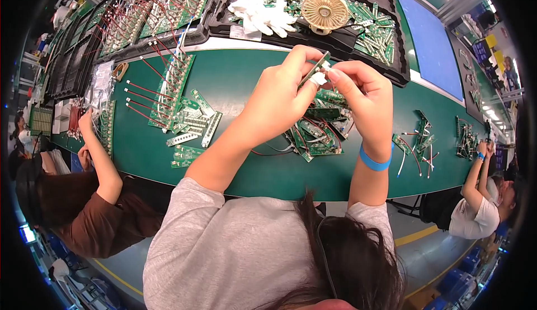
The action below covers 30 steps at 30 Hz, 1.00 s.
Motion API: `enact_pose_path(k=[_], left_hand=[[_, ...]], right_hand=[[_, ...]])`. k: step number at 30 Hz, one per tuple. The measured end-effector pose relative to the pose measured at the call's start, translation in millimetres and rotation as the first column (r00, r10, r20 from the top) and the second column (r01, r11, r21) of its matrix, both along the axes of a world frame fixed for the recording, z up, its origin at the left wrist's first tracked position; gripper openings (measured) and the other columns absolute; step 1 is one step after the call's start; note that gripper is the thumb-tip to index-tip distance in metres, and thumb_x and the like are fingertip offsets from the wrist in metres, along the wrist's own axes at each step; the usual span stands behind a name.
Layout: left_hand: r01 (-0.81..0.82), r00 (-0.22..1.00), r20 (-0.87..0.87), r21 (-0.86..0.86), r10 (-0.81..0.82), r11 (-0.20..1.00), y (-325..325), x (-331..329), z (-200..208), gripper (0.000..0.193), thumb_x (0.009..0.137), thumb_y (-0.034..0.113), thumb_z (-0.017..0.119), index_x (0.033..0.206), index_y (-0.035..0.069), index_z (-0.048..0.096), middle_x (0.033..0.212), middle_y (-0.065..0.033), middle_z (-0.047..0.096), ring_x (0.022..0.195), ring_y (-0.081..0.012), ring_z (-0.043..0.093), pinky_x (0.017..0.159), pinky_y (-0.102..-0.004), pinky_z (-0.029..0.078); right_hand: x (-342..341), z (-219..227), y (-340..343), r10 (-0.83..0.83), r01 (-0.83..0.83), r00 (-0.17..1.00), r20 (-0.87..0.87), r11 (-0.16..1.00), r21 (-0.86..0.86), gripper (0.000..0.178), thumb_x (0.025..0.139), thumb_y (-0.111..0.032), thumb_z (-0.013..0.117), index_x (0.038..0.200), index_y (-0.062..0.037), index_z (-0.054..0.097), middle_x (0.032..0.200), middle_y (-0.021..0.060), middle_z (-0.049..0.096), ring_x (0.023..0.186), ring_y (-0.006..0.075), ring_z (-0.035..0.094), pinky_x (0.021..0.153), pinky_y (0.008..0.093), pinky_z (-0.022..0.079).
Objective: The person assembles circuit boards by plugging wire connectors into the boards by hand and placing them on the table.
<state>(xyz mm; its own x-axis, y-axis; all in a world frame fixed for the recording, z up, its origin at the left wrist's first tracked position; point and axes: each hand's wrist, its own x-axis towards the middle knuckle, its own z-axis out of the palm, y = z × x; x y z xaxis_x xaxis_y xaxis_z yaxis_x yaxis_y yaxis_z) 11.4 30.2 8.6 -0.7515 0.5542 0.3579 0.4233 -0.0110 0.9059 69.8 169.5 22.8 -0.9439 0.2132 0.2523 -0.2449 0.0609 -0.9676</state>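
Over the middle of the green table, my left hand (282,94) is closed on a narrow green circuit board (315,68), held tilted on edge between thumb and fingers. My right hand (366,94), with a blue band at the wrist, pinches at a small white connector (326,65) against the board's face. Another white bit shows at my left thumb tip; its kind is too small to tell. Beneath both hands lies a pile of circuit boards (316,136) with red, black and white wires, partly hidden by my hands.
Loose boards (196,122) lie left, beside a board panel (176,89) with red-wire leads. Wired boards (419,142) lie right. Behind stands a black tray (400,66) with boards, white gloves (263,13) and a round fan (324,10). Co-workers sit at both sides.
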Motion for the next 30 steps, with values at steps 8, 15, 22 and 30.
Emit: enact_pose_path(k=[8, 15, 22, 30], left_hand=[[0.006, 1.0, -0.022, -0.018, -0.007, 1.0, 0, 3, 4, 0.026, 0.081, -0.001, 0.048, 0.107, -0.002, 0.043, 0.091, -0.0154, 0.063, 0.082, -0.0218, 0.062, 0.068, -0.029, 0.047], [-0.067, 0.933, -0.359, -0.113, 0.022, 0.991, 1, 4, 2, 0.029, 0.078, -0.006, 0.047, 0.107, -0.004, 0.045, 0.095, -0.019, 0.062, 0.086, -0.0278, 0.063, 0.07, -0.0307, 0.05], [-0.018, 0.986, -0.165, -0.045, 0.01, 0.999, 2, 1, -2, 0.03, 0.079, -0.004, 0.048, 0.109, -0.003, 0.045, 0.092, -0.0162, 0.063, 0.078, -0.0183, 0.063, 0.064, -0.0259, 0.048], [-0.035, 0.976, -0.219, -0.243, -0.02, 0.969, 4, -9, -10, 0.036, 0.076, 0.002, 0.055, 0.112, 0.006, 0.053, 0.097, -0.0121, 0.061, 0.075, -0.0256, 0.06, 0.071, -0.0287, 0.047]], right_hand=[[0, 0, 4, -0.063, 0.062, 0.998, 0.011, 0.996, 0.062, 0.01, 0.082, -0.007, 0.06, 0.084, 0.0021, 0.061, 0.068, -0.0015, 0.057, 0.057, 0.0005, 0.041, 0.048, 0.0159, 0.03], [0, -1, 1, -0.103, 0.109, 0.993, -0.048, 0.984, 0.14, 0.012, 0.081, -0.007, 0.061, 0.075, 0.002, 0.056, 0.064, -0.0017, 0.053, 0.058, 0.0013, 0.041, 0.05, 0.0172, 0.033], [-4, -1, 4, -0.068, 0.073, 0.997, -0.037, 0.981, 0.182, 0.015, 0.082, -0.01, 0.06, 0.076, 0.0027, 0.056, 0.065, -0.001, 0.054, 0.059, 0.0016, 0.043, 0.051, 0.0178, 0.035], [-1, -4, 19, -0.077, 0.03, 0.99, 0.116, 0.931, 0.363, 0.013, 0.077, -0.008, 0.062, 0.074, 0.0032, 0.056, 0.061, 0.0013, 0.051, 0.057, 0.0038, 0.044, 0.048, 0.0204, 0.034]])
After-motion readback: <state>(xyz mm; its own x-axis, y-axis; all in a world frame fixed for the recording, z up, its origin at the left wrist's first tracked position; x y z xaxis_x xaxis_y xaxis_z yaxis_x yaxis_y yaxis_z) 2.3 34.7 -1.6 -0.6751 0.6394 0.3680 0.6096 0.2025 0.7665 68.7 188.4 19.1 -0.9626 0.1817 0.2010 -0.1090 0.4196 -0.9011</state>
